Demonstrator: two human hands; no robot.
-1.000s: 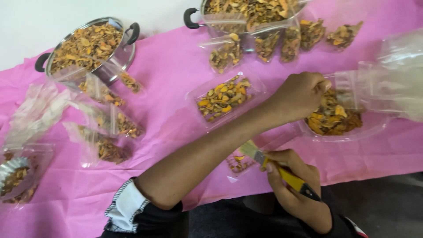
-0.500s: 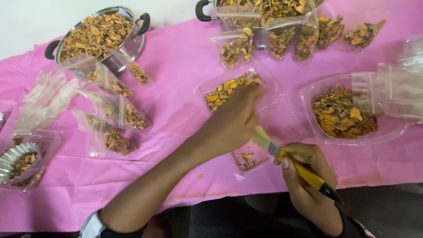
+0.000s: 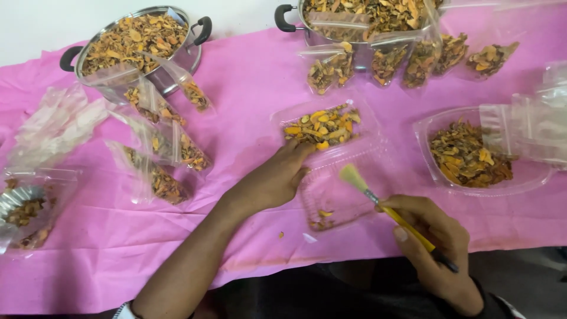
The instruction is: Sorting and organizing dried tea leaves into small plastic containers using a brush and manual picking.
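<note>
Two steel pots [image 3: 139, 44] of dried orange-brown chips sit at the top; a clear hinged tray [image 3: 331, 127] lies at centre. Left hand [image 3: 274, 180], fingers together, touches its chips. Right hand [image 3: 434, 248], lower right, has fingers clamped on a yellow brush [image 3: 387, 210]. Pink tablecloth [image 3: 248, 77] covers the table; filled bags [image 3: 159, 142] lie scattered around.

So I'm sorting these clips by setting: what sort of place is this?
Probably a small hand-packing table for dried plant pieces: a pink cloth, metal pots heaped with pieces, and small filled clear bags in rows.
</note>
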